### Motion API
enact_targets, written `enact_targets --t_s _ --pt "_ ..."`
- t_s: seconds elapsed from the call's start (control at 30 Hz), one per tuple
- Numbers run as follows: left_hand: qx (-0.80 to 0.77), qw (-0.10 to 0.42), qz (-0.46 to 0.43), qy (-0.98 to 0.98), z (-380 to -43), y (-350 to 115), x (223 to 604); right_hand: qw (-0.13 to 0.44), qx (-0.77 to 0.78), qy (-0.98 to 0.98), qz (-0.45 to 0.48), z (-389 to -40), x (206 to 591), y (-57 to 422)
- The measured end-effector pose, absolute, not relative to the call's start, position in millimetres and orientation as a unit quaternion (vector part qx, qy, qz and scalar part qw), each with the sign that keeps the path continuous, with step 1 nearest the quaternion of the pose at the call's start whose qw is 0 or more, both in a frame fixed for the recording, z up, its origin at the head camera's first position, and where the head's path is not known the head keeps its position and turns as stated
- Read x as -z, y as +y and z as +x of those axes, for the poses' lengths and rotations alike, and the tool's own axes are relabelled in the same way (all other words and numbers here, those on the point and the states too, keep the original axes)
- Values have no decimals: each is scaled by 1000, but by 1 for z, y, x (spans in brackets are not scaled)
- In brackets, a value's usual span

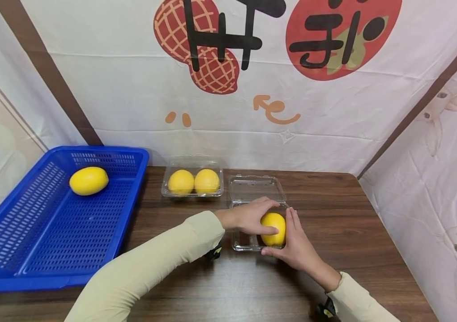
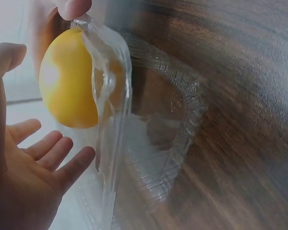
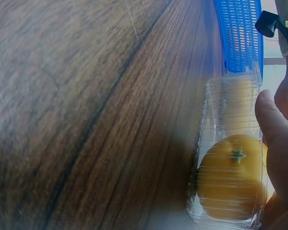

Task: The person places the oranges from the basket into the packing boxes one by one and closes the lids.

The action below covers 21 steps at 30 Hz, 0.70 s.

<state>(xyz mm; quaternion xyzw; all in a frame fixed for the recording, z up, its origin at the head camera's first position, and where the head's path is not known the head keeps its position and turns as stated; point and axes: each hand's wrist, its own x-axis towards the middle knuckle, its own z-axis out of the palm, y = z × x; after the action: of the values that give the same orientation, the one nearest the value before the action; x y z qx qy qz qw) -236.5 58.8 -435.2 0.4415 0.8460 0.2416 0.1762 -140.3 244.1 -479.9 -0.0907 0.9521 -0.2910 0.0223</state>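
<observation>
An oval yellow fruit, probably a lemon (image 1: pixel 273 229), sits in the right half of a clear plastic clamshell box (image 1: pixel 246 241); its green stem star shows through the wall in the right wrist view. The box's lid (image 1: pixel 256 188) lies folded back. Around the fruit's left and far side is my left hand (image 1: pixel 252 217); in the left wrist view its spread fingers (image 2: pixel 53 148) stand apart from the fruit. My right hand (image 1: pixel 298 243) rests against the box's right side with straight fingers, the thumb (image 3: pixel 269 112) touching its front corner.
A blue basket (image 1: pixel 131 210) at the left holds one yellow fruit (image 1: pixel 89 180). Behind my left forearm, a second clear box (image 1: pixel 194 195) holds two yellow fruits (image 1: pixel 181 182). A printed cloth (image 1: pixel 131 98) hangs along the back edge of the wooden table (image 1: pixel 333 201).
</observation>
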Motion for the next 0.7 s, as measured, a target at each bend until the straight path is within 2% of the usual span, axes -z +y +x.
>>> enact_targets --t_s 0.23,0.7 --pt "-228 177 450 845 -237 56 429 21 290 952 -92 -140 479 244" --pt "-152 133 477 855 -231 43 410 19 288 953 -92 -140 478 244"
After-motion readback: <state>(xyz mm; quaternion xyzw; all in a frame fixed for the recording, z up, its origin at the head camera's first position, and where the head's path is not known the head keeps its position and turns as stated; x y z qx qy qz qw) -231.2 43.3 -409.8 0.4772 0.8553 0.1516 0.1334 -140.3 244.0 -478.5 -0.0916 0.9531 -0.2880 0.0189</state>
